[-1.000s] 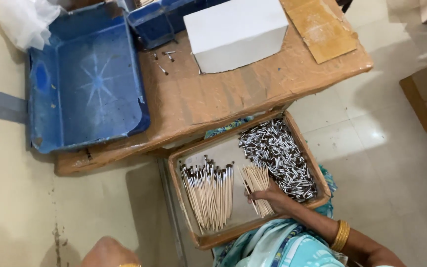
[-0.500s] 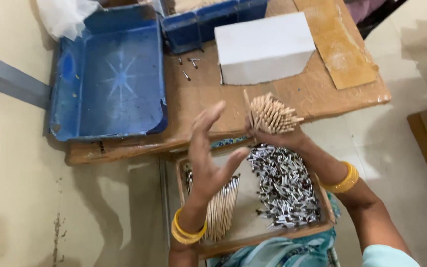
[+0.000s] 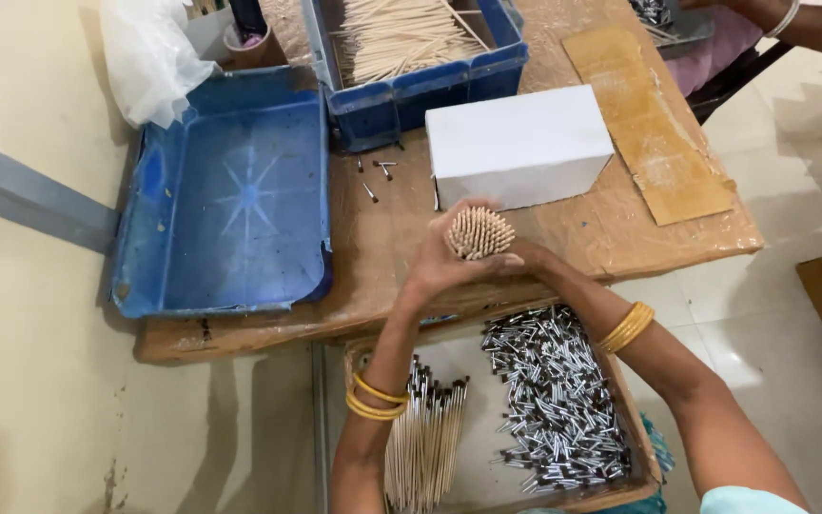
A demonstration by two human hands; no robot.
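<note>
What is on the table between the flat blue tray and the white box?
In the head view, a few small dark metal pieces lie loose on the table between the blue tray and the white box.

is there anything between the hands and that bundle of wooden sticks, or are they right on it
Nothing visible stands between them. The left hand and right hand both wrap the bundle of sticks directly, holding it upright above the table, in front of the white box.

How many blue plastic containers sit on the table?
2: a shallow blue plastic tray at the table's left, and a deeper blue plastic crate of wooden sticks behind it, partly cut off by the frame.
</note>
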